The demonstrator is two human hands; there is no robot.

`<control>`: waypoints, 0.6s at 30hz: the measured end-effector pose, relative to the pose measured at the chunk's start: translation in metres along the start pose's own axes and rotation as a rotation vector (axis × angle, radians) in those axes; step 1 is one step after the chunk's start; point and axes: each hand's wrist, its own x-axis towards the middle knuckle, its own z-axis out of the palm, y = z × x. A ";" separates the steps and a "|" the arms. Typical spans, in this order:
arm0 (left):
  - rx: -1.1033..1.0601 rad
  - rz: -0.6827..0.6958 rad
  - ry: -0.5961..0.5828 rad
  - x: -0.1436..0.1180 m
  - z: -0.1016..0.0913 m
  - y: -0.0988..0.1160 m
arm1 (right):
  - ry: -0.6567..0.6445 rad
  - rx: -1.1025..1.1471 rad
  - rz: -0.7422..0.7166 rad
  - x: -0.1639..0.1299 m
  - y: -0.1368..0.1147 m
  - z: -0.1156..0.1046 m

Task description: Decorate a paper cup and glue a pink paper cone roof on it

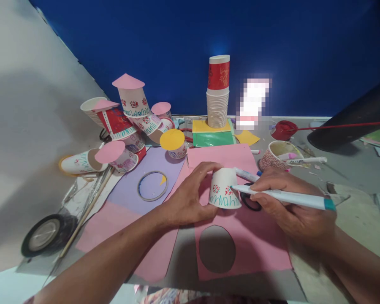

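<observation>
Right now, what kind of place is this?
Probably a craft table. The right hand holds a marker to a decorated paper cup, the pink paper below has a round hole, and more decorated cups are gathered at the left, some with paper tops.

And there it is, "ACRYLIC" — dark capitals along the white pen [313, 160] lying across the patterned cup [270, 161]! Up on the red paper cup [219, 76] topping the stack, gold script runs — too blurred to read.
</observation>
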 end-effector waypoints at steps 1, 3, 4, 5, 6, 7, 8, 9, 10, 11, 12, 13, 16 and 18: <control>0.000 -0.001 -0.002 0.000 0.000 0.000 | -0.006 -0.006 0.000 0.000 0.000 0.000; -0.001 -0.007 -0.007 0.000 -0.001 0.001 | -0.019 -0.012 -0.001 0.000 0.000 0.000; -0.002 -0.012 -0.008 0.000 -0.001 0.001 | -0.021 -0.014 -0.001 0.000 0.000 -0.001; -0.004 -0.018 -0.011 0.000 -0.001 0.001 | -0.019 -0.017 -0.002 0.000 -0.001 -0.001; -0.011 -0.025 -0.014 0.000 -0.001 0.002 | -0.016 -0.019 -0.001 0.000 -0.001 -0.002; -0.021 -0.034 -0.016 0.001 -0.002 0.002 | -0.014 -0.023 0.000 0.000 -0.001 -0.002; -0.032 -0.043 -0.019 0.001 -0.002 0.003 | -0.012 -0.029 0.002 0.000 -0.001 -0.002; -0.042 -0.051 -0.021 0.002 -0.002 0.004 | -0.010 -0.035 0.005 0.000 -0.001 -0.002; -0.050 -0.059 -0.023 0.002 -0.003 0.004 | -0.010 -0.040 0.006 0.000 -0.001 -0.003; -0.054 -0.065 -0.023 0.002 -0.003 0.004 | -0.010 -0.043 0.004 0.000 -0.001 -0.003; -0.055 -0.069 -0.022 0.002 -0.003 0.004 | -0.012 -0.046 0.004 0.001 -0.001 -0.003; -0.054 -0.072 -0.023 0.003 -0.003 0.004 | -0.012 -0.049 0.003 0.001 -0.001 -0.003; -0.050 -0.070 -0.023 0.002 -0.003 0.003 | -0.022 -0.052 0.005 0.001 -0.002 -0.003; -0.050 -0.066 -0.022 0.002 -0.003 0.003 | -0.024 -0.049 0.011 0.001 -0.002 -0.003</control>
